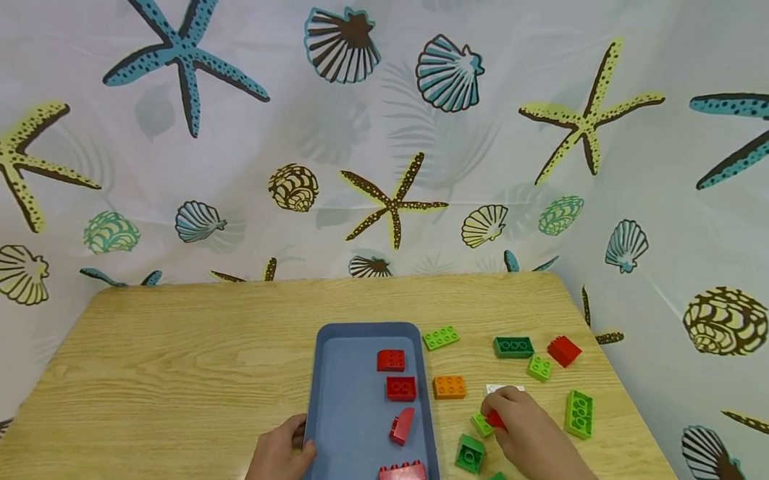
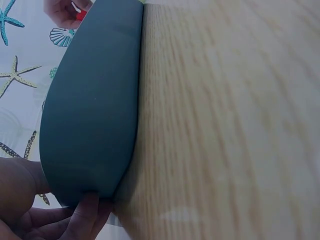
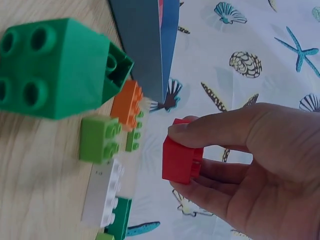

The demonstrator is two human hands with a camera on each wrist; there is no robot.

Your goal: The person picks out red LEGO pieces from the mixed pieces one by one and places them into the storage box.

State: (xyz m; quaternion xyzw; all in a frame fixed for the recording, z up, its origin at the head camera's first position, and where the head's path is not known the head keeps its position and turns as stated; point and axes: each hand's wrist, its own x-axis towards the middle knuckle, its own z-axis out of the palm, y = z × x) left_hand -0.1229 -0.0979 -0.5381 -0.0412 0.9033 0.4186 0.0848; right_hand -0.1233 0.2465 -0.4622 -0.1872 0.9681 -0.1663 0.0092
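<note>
My left hand [image 1: 277, 458] grips the left rim of a blue-grey tray [image 1: 347, 390], thumb over the edge; in the left wrist view its fingers curl against the tray's outer wall [image 2: 95, 105]. Inside the tray, along its right side, lie several red toy bricks, among them a rounded one [image 1: 390, 360], a curved one [image 1: 401, 426] and a long studded one [image 1: 402, 476]. Right of the tray, my right hand [image 1: 531, 437] pinches a red brick [image 3: 180, 155] between thumb and fingers, held above the table. Below it sits a light green brick [image 1: 481, 424].
Loose bricks lie right of the tray: orange [image 1: 449, 387], light green [image 1: 441, 337], white [image 1: 504, 388], dark green [image 1: 513, 347], red [image 1: 563, 351], and green ones [image 1: 470, 453] near the front. A patterned curtain [image 1: 338, 136] hangs behind the wooden table [image 1: 188, 375].
</note>
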